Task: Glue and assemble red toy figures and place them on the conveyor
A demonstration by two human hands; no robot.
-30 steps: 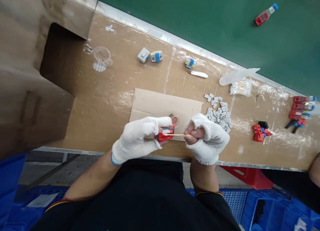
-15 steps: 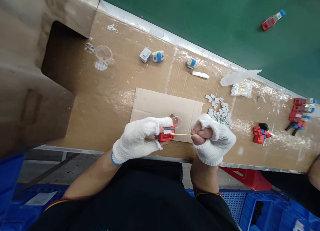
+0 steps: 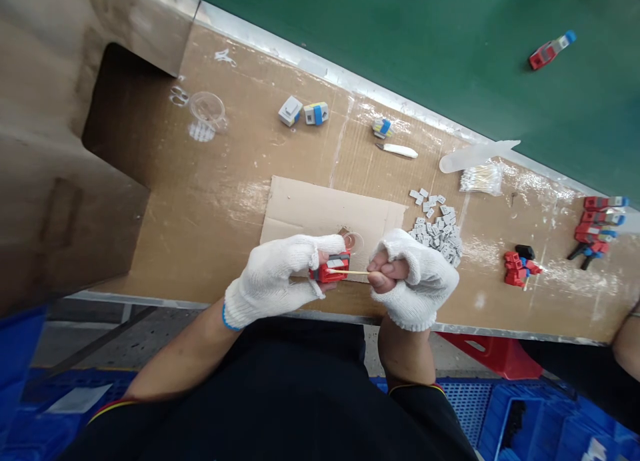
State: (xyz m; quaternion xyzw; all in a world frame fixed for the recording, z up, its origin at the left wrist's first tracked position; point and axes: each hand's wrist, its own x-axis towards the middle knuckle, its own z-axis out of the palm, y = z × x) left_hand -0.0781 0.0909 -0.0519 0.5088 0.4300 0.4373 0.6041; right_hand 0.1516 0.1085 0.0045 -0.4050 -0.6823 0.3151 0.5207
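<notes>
Over on the left, a clear cup (image 3: 207,94) is standing on the worktop, well apart from the work. The person's left hand (image 3: 273,271), in a white glove with bare fingertips, is holding a red part (image 3: 338,264) with a grey top, the thumb and fingers clamping its left end just above the near edge of a cardboard sheet (image 3: 325,201). From the right, a cotton swab (image 3: 353,272) is reaching across it; half a second ago the white tip was sitting at the part's right edge, and now it is lying over the red face again, much as it was a second ago. To me that is suggesting a back-and-forth stroke, with the swabbing still under way. Whether the tip is pressing, I cannot tell. A small clear dish (image 3: 361,237) is resting just beyond the part. The right hand (image 3: 415,278), having come back leftward, is pinching the bare stick between thumb and fingers. Just past it a heap of grey pieces (image 3: 439,234) is lying undisturbed. Farther right, on the green surface (image 3: 375,34), a red-and-grey piece (image 3: 551,50) has been drifting rightward and nearer, apparently untouched and not affecting the swabbing.
</notes>
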